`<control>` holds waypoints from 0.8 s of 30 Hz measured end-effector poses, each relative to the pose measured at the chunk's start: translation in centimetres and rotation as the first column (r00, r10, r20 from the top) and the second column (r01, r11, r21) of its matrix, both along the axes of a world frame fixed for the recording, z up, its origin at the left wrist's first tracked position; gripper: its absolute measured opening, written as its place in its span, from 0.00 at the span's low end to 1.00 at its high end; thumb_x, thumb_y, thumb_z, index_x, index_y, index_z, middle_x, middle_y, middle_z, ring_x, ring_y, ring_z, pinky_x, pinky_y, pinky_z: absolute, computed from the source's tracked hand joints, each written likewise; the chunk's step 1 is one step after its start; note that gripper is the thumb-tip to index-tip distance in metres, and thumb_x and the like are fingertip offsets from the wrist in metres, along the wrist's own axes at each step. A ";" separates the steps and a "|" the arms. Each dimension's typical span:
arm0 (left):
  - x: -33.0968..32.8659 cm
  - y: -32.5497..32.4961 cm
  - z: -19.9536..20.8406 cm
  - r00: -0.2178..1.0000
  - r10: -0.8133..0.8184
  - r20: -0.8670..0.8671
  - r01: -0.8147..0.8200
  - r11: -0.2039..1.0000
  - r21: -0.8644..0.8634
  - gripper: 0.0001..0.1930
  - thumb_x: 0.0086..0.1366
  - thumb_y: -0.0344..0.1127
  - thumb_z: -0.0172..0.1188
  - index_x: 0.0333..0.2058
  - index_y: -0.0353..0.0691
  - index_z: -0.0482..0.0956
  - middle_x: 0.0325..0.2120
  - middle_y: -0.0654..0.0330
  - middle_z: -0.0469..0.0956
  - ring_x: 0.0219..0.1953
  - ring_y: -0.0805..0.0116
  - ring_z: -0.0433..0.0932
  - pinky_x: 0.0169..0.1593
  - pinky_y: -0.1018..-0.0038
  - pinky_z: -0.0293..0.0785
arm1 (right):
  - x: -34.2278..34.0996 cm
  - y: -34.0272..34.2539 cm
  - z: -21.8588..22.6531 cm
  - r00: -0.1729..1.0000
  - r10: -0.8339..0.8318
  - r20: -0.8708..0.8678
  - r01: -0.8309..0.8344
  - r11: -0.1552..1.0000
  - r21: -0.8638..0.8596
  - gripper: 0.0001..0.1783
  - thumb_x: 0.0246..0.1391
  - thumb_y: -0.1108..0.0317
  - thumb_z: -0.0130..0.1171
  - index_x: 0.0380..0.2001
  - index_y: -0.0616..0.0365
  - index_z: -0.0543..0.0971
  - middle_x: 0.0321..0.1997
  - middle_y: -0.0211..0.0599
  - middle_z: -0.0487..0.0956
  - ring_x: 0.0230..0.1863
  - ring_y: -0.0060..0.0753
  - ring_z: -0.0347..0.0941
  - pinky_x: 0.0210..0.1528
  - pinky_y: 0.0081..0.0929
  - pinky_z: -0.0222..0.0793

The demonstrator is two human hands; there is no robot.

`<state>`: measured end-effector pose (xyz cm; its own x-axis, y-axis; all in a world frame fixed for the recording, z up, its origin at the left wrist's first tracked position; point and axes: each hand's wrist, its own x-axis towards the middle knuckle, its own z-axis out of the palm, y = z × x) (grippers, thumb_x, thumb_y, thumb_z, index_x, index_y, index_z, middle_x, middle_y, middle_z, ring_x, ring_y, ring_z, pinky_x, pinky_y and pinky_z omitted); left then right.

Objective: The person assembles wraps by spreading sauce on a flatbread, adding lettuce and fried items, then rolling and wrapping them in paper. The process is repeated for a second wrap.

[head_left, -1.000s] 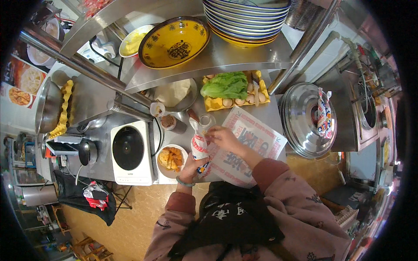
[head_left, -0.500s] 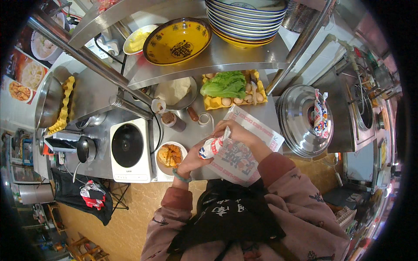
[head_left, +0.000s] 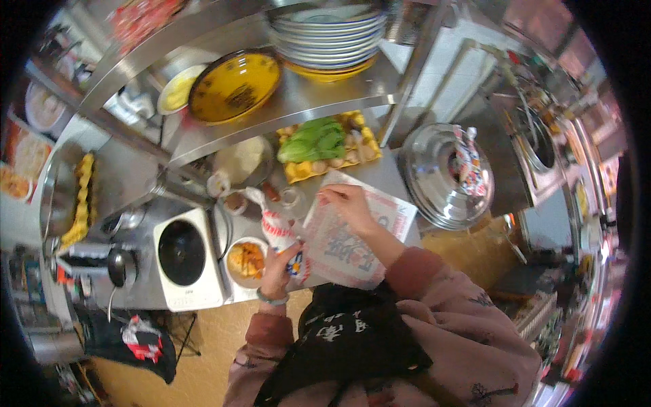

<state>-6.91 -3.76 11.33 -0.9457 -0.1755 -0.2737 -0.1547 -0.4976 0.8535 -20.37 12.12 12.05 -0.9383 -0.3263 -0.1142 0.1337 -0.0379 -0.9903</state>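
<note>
Paper-wrapped bundle (head_left: 277, 229), its contents hidden, is clasped in the left hand's (head_left: 274, 270) grip beside the bowl (head_left: 234, 274). Blur on the right hand (head_left: 348, 205), above the printed sheet (head_left: 339, 252), leaves its grip's opening and hold impossible to tell.

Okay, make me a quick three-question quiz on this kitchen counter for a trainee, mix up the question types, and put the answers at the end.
1. Multiple choice: which hand holds a paper-wrapped bundle? A) right B) left C) both

2. True or false: green lettuce lies on the yellow egg carton.

3. Fill in the blank: on the metal shelf, the wide bowl beside the stacked dishes is ____ in colour.

Key:
1. B, the left hand has it in its grip.
2. True.
3. Yellow.
</note>
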 end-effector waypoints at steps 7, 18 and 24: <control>-2.0 1.0 0.9 0.988 0.078 0.134 -0.116 0.944 0.308 0.23 0.66 0.49 0.46 0.53 0.39 0.63 0.45 0.60 0.70 0.46 0.66 0.72 0.47 0.73 0.69 | 6.7 -1.3 3.8 0.827 0.183 -0.531 -0.087 0.976 0.200 0.19 0.47 0.74 0.57 0.45 0.65 0.73 0.43 0.44 0.75 0.44 0.36 0.72 0.47 0.26 0.66; -5.2 4.2 1.6 0.980 0.197 -0.035 -0.137 0.788 0.600 0.28 0.66 0.56 0.33 0.56 0.42 0.57 0.48 0.59 0.68 0.51 0.64 0.67 0.55 0.66 0.62 | 6.2 -2.3 3.6 0.828 0.057 -0.558 0.222 0.880 0.420 0.36 0.39 0.76 0.62 0.55 0.66 0.63 0.54 0.47 0.64 0.44 0.40 0.74 0.45 0.29 0.72; -5.0 4.3 2.7 0.985 0.032 -0.167 0.058 0.859 0.508 0.18 0.64 0.35 0.51 0.52 0.41 0.63 0.43 0.64 0.71 0.46 0.72 0.70 0.52 0.71 0.65 | 4.2 0.4 5.0 0.947 -0.025 -0.321 0.045 0.998 0.055 0.34 0.42 0.80 0.60 0.55 0.65 0.61 0.51 0.43 0.65 0.43 0.31 0.75 0.42 0.25 0.73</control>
